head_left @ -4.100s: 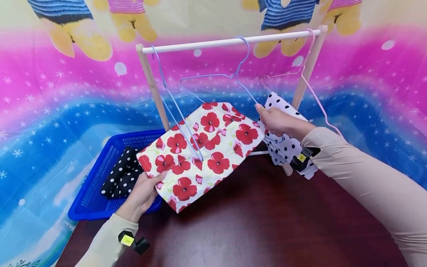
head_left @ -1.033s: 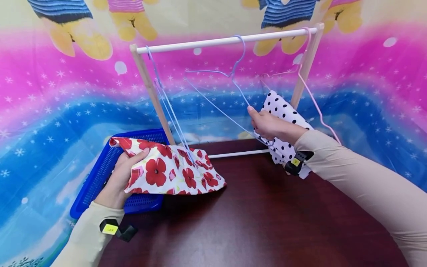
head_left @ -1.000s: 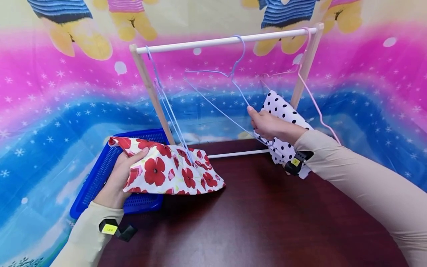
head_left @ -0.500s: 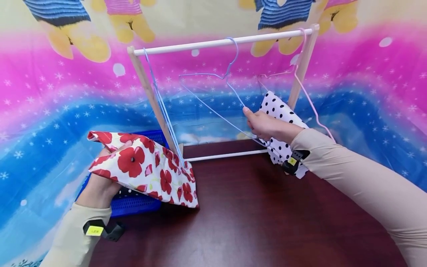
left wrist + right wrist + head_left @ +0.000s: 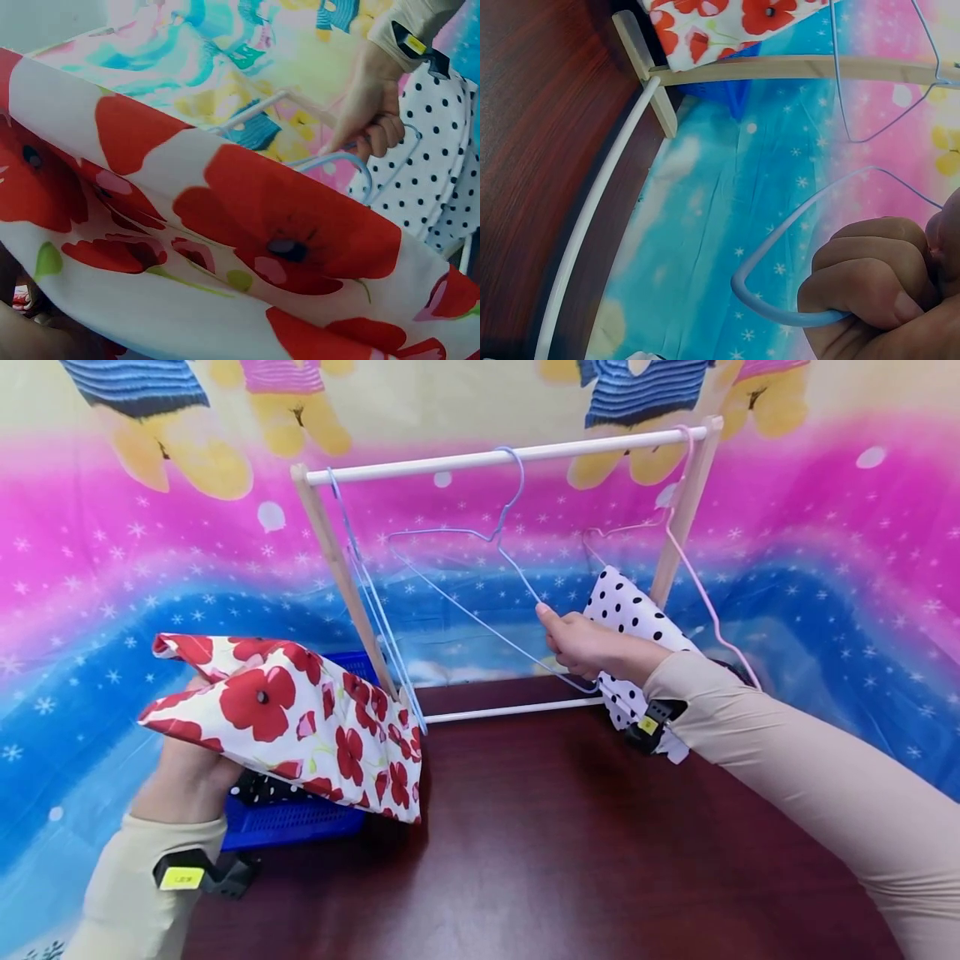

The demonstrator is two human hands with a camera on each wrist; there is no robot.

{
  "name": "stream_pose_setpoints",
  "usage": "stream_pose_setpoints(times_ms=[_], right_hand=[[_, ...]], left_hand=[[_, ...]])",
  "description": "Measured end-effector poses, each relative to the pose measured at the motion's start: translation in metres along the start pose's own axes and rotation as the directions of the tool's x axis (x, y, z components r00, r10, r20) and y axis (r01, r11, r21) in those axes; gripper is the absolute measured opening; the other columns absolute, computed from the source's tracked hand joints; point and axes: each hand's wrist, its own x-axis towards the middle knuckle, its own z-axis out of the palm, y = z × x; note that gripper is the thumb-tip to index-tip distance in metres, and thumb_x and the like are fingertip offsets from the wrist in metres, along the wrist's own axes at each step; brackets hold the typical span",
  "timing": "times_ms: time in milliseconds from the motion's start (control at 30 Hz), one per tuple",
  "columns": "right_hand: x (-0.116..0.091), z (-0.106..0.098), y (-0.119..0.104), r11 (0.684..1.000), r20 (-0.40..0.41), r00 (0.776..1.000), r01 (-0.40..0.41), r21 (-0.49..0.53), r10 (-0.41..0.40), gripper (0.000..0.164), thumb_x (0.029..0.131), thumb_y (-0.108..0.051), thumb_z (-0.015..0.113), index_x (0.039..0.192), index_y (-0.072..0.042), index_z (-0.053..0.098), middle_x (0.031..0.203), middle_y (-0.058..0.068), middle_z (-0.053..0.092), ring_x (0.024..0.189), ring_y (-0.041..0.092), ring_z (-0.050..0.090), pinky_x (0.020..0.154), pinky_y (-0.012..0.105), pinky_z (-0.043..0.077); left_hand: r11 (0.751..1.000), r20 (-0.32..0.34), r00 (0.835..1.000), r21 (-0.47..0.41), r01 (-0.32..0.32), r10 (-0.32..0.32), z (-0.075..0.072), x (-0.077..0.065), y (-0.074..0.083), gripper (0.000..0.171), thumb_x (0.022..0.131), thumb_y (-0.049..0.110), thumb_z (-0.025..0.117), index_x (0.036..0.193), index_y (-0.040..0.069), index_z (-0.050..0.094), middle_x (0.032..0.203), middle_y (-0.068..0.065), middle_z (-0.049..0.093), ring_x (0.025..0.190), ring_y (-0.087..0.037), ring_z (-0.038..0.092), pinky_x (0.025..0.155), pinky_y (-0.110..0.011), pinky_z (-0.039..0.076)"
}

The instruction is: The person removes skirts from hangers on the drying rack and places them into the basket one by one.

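Note:
My left hand (image 5: 191, 777) holds a white cloth with red flowers (image 5: 300, 727) at the left. The cloth drapes over the hand and hides most of its fingers; in the left wrist view the cloth (image 5: 285, 217) fills much of the picture. My right hand (image 5: 592, 647) grips the right side of a blue wire hanger (image 5: 442, 531) whose hook sits over the rack's white bar (image 5: 600, 444). Curled fingers (image 5: 870, 277) wrap that hanger in the right wrist view. The hanger is bare and apart from the flowered cloth.
Another blue hanger (image 5: 367, 577) hangs by the rack's left post (image 5: 341, 572). On the right, a pink hanger (image 5: 693, 572) bears a white cloth with black dots (image 5: 626, 610). A blue basket (image 5: 300, 827) with a black dotted cloth (image 5: 266, 789) stands behind my left hand.
The left hand has drawn the flowered cloth leftward, away from the middle hanger and past the left hanger. My right hand has shifted slightly left with the middle hanger, keeping its grip.

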Motion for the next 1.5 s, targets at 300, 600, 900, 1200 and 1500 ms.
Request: stream_pose_setpoints(times_ms=[300, 600, 900, 1200, 1500], right_hand=[[0.001, 0.004, -0.003, 0.999, 0.024, 1.000, 0.010, 0.036, -0.011, 0.065, 0.104, -0.064, 0.013, 0.065, -0.015, 0.032, 0.051, -0.007, 0.022, 0.044, 0.009, 0.016, 0.045, 0.025, 0.017], [0.003, 0.009, -0.008, 1.000, 0.038, 0.999, 0.015, 0.022, -0.016, 0.065, 0.104, -0.063, 0.012, 0.066, -0.014, 0.031, 0.051, -0.006, 0.021, 0.045, 0.010, 0.015, 0.045, 0.026, 0.017], [0.008, 0.016, -0.010, 1.000, 0.023, 1.000, 0.021, 0.020, -0.021, 0.065, 0.104, -0.064, 0.013, 0.067, -0.014, 0.032, 0.050, -0.007, 0.021, 0.045, 0.010, 0.016, 0.045, 0.026, 0.019], [0.011, 0.018, -0.012, 0.999, 0.037, 0.999, 0.039, 0.018, -0.040, 0.065, 0.104, -0.065, 0.014, 0.066, -0.015, 0.032, 0.051, -0.007, 0.022, 0.045, 0.010, 0.017, 0.045, 0.026, 0.018], [0.013, 0.022, -0.015, 0.999, 0.028, 0.999, 0.026, 0.024, -0.027, 0.065, 0.104, -0.064, 0.014, 0.068, -0.013, 0.032, 0.051, -0.006, 0.022, 0.044, 0.011, 0.018, 0.045, 0.027, 0.020]], left_hand=[[0.998, -0.008, 0.998, -0.037, -0.060, 0.060, 0.003, -0.003, 0.019, 0.026, 0.096, 0.014, 0.065, 0.122, 0.014, 0.060, 0.105, 0.001, 0.074, 0.091, -0.011, 0.073, 0.072, -0.026, 0.062], [0.996, -0.079, 0.993, -0.017, -0.088, 0.087, 0.001, -0.006, 0.035, 0.029, 0.095, 0.013, 0.066, 0.123, 0.015, 0.062, 0.105, 0.001, 0.076, 0.090, -0.012, 0.075, 0.069, -0.029, 0.063], [0.994, -0.143, 0.989, -0.093, -0.054, 0.041, 0.001, -0.007, 0.044, 0.036, 0.096, 0.015, 0.065, 0.130, 0.022, 0.058, 0.112, 0.003, 0.076, 0.094, -0.015, 0.076, 0.072, -0.034, 0.063], [0.987, -0.116, 0.984, -0.064, -0.147, 0.139, -0.002, -0.009, 0.054, 0.042, 0.097, 0.009, 0.062, 0.138, 0.018, 0.058, 0.119, 0.000, 0.075, 0.099, -0.017, 0.076, 0.075, -0.034, 0.062], [0.968, -0.122, 0.963, -0.046, -0.246, 0.239, -0.007, -0.008, 0.062, 0.044, 0.097, 0.009, 0.061, 0.140, 0.016, 0.054, 0.123, -0.003, 0.072, 0.102, -0.018, 0.075, 0.077, -0.035, 0.062]])
